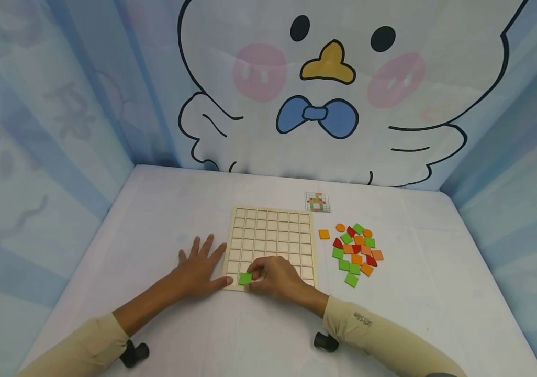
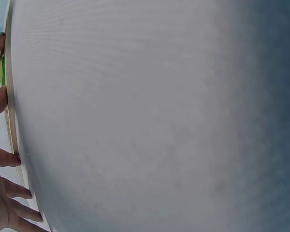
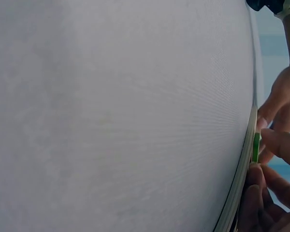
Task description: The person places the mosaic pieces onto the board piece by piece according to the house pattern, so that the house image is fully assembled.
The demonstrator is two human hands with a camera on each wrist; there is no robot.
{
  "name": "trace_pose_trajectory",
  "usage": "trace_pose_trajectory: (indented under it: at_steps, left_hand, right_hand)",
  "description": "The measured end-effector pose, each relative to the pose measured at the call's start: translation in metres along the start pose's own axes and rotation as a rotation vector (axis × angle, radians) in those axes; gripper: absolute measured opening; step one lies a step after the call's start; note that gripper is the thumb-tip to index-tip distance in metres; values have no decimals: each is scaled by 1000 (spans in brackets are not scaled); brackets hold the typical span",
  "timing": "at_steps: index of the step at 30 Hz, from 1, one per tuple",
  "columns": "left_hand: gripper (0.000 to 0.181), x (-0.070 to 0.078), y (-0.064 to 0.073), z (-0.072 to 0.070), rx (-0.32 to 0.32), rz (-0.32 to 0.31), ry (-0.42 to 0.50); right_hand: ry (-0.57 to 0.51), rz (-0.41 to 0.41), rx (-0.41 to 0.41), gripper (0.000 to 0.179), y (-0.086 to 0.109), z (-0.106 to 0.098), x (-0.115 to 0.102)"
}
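A wooden grid board (image 1: 264, 235) lies on the white table. My right hand (image 1: 275, 277) is over its front row, thumb and fingers pinching a green square tile (image 1: 245, 278) near the front left corner. In the right wrist view the green tile (image 3: 255, 147) stands out edge-on between thumb and fingertips. My left hand (image 1: 198, 272) lies with fingers spread at the board's left edge, its thumb resting on the front left corner. The left wrist view catches the left hand's fingers (image 2: 12, 191) along the board's side.
Right of the board lies a loose pile of green, orange and red tiles (image 1: 354, 251), with one orange square (image 1: 324, 234) nearer the board. A small pattern card (image 1: 317, 202) lies behind the board. Printed curtains (image 1: 325, 152) enclose the table's back and sides.
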State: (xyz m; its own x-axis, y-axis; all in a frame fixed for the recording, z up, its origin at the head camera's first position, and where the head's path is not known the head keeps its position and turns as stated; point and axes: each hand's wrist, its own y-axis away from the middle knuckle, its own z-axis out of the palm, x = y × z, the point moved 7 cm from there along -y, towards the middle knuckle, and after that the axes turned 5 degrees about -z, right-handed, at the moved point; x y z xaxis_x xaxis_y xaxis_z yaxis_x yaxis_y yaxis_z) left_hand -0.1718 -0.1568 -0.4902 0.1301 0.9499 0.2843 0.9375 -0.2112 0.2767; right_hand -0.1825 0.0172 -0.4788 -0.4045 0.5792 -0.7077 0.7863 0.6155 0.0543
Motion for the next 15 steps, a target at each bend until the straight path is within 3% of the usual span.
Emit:
trace_pose_trajectory:
  at_steps: [15]
  left_hand:
    - [86, 1, 0, -3, 14, 4, -26]
  right_hand:
    - [53, -19, -4, 22, 0, 0, -3]
